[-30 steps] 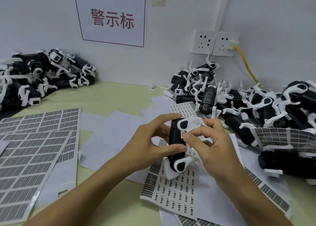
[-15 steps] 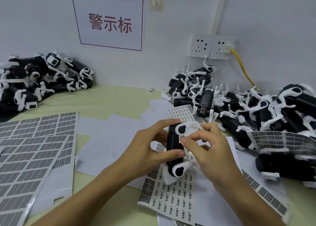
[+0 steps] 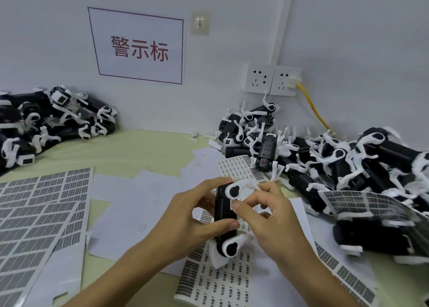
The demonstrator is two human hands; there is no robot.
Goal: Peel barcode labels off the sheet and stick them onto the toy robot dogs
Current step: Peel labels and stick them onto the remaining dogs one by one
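A white sign [image 3: 139, 47] with a dark red border and red Chinese characters hangs on the pale wall [image 3: 348, 40]. Right of it sits a clear adhesive hook [image 3: 200, 23]. Lower right, two white sockets [image 3: 272, 79] sit side by side; a plug in the right one feeds a yellow cable [image 3: 313, 109] running down to the right. The bench [image 3: 130, 151] is pale yellow-green.

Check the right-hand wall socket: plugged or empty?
Plugged. The right socket has a white plug seated in it, with a yellow cable running down behind the toy robot dogs. The left socket is empty.
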